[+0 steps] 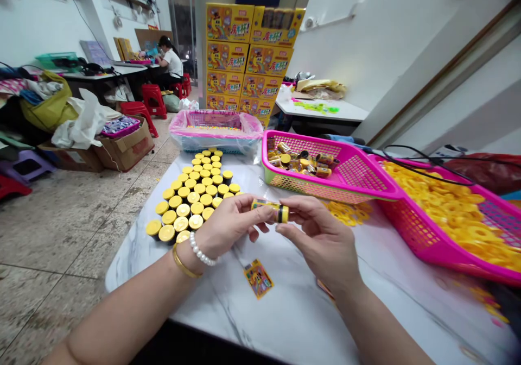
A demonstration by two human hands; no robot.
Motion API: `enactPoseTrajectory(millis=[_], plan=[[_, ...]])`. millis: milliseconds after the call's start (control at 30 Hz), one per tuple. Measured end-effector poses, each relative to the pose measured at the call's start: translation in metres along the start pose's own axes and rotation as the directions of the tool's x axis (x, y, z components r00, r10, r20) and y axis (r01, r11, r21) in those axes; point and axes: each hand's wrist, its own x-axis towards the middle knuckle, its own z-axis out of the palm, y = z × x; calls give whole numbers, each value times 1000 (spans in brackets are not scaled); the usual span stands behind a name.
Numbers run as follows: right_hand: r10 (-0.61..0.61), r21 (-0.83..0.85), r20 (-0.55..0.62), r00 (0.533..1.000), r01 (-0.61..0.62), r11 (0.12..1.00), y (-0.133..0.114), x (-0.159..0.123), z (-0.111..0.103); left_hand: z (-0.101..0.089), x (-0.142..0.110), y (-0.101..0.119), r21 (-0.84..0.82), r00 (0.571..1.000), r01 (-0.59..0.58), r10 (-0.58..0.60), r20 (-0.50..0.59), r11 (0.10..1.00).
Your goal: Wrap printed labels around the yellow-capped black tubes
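Between my two hands a small cylindrical container lies on its side above the table, with a printed wrap, a black band and a yellow end. My left hand is closed round its printed body. At the yellow end, my right hand grips with thumb and fingers. Below them a colourful printed card or label lies flat on the white marbled table. Many upright containers with yellow caps stand in close rows left of my hands. Part of another printed piece shows beside my right wrist.
A pink basket holds more wrapped containers. Another pink basket on the right is full of yellow rings, with loose rings nearby. A plastic-lined basket stands behind. Yellow cartons are stacked beyond; a person sits far left.
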Motion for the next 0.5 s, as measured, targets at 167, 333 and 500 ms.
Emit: enactPoseTrajectory(millis=[167, 333, 500], plan=[[51, -108, 81, 995, -42, 993, 1, 3, -4, 2, 3, -5, 24, 999, -6, 8, -48, 1000], [-258, -331, 136, 957, 289, 899, -3, 7, -5, 2, 1, -3, 67, 1000, -2, 3, -17, 998], [-276, -383, 140, 951, 309, 871, 1, 7, -7, -5, 5, -7, 70, 997, 72, -73, 9, 995]])
